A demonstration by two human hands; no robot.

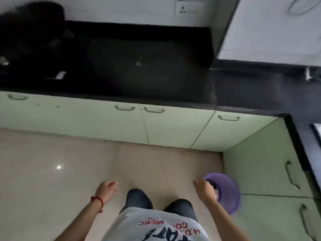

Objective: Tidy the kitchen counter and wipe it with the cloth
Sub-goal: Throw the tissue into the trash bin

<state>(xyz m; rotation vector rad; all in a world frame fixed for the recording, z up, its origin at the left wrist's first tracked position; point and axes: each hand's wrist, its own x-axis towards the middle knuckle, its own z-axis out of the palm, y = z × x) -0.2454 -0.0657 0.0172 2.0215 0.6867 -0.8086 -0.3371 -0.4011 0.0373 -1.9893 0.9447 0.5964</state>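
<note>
While the right hand (204, 187) grips the purple bowl (225, 193) at four o'clock and the left hand (106, 188) hangs loose, the bowl could slip and drop.

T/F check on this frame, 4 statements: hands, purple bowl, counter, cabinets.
1. The right hand holds a purple bowl. True.
2. The left hand grips a cloth. False: it is empty, fingers loosely open.
3. The purple bowl rests on the black counter. False: it is held low, over the floor beside the green cabinets.
4. The cabinet doors in view are closed. True.
</note>
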